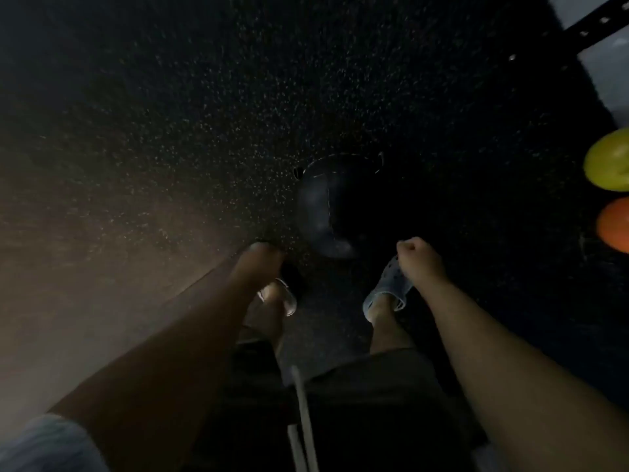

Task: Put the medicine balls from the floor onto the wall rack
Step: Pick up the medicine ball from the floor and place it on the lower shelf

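A dark medicine ball (pixel 335 206) with pale stitching lies on the speckled black floor just ahead of my feet. My left hand (pixel 263 258) reaches down at the ball's lower left, fingers curled, with nothing in it. My right hand (pixel 420 257) hangs just right of the ball's near side, fingers closed in a loose fist, holding nothing. Neither hand touches the ball. At the right edge sit a yellow ball (pixel 609 163) and, below it, an orange ball (pixel 616 224). The view is dim and blurred.
A black perforated rack upright (pixel 592 27) crosses the top right corner against a pale wall. My feet in pale clogs (pixel 388 287) stand just behind the dark ball. Speckled rubber flooring (pixel 204 114) spreads to the left and ahead.
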Demonstrator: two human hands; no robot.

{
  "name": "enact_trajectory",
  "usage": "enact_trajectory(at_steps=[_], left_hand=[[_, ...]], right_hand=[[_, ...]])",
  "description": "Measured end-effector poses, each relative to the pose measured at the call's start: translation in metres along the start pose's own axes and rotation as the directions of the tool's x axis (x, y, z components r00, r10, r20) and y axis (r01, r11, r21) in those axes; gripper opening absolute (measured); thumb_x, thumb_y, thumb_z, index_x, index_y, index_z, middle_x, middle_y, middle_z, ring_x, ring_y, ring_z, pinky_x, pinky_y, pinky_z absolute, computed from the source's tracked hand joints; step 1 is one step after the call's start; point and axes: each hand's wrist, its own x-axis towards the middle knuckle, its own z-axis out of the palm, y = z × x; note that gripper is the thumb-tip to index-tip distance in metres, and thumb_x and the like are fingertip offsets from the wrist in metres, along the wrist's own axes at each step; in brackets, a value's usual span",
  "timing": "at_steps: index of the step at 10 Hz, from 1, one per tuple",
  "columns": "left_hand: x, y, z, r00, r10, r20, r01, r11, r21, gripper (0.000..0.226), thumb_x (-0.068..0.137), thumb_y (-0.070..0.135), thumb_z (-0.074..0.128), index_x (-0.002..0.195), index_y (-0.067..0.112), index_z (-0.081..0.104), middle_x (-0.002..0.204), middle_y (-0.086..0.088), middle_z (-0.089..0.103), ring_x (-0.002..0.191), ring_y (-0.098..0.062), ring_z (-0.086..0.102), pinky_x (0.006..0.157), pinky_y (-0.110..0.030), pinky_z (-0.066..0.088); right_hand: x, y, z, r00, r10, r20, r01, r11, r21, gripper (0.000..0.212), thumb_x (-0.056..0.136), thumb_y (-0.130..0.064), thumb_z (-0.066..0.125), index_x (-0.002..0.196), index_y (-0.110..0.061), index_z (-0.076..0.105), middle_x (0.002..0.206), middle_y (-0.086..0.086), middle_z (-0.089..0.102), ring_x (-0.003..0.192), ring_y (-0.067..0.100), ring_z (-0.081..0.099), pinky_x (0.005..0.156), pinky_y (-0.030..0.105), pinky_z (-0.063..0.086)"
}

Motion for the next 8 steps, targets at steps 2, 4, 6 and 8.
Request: enact_trajectory(at_steps=[2, 4, 6, 8], left_hand=[[0.119, 0.064, 0.054, 0.989, -0.083, -0.124, 0.024, 0.908, -0.419, 0.047, 0.106, 0.025, 0.045, 0.144, -0.001, 0.054, 0.145, -0.028, 0.06, 0.132, -0.047, 0.059, 0.109, -0.049, 0.051], [0.209, 0.063, 0.098, 0.953, -0.272, -0.135, 0.044, 0.563, -0.825, 0.076, 0.09, 0.062, 0.036, 0.152, 0.021, 0.051, 0.149, -0.015, 0.059, 0.132, -0.039, 0.058, 0.115, -0.059, 0.044], [0.226, 0.054, 0.112, 0.978, -0.207, -0.008, 0.051, 0.278, -0.959, 0.074, 0.086, 0.072, 0.048, 0.141, 0.026, 0.066, 0.135, -0.008, 0.073, 0.125, -0.036, 0.066, 0.109, -0.055, 0.051], [0.144, 0.082, 0.092, 0.985, -0.174, -0.013, 0.038, 0.289, -0.956, 0.068, 0.093, 0.072, 0.044, 0.133, 0.025, 0.071, 0.131, -0.008, 0.074, 0.121, -0.033, 0.068, 0.108, -0.055, 0.052]], right_hand=[[0.161, -0.004, 0.005, 0.995, 0.084, 0.052, -0.091, 0.984, 0.153, 0.03, 0.11, -0.035, 0.039, 0.119, -0.011, 0.054, 0.093, 0.007, 0.053, 0.075, 0.025, 0.051, 0.079, 0.044, 0.051], [0.243, -0.007, 0.036, 0.976, 0.192, 0.101, -0.217, 0.897, 0.385, 0.05, 0.102, -0.056, 0.039, 0.134, -0.019, 0.053, 0.144, 0.017, 0.058, 0.114, 0.037, 0.059, 0.109, 0.063, 0.046], [0.251, -0.007, 0.048, 0.951, 0.202, 0.234, -0.301, 0.777, 0.553, 0.078, 0.09, -0.073, 0.04, 0.152, -0.027, 0.051, 0.149, 0.009, 0.056, 0.131, 0.037, 0.054, 0.113, 0.064, 0.039], [0.185, -0.016, -0.004, 0.98, 0.151, 0.132, -0.2, 0.752, 0.628, 0.067, 0.094, -0.06, 0.04, 0.147, -0.022, 0.055, 0.146, 0.009, 0.058, 0.13, 0.034, 0.057, 0.113, 0.055, 0.046]])
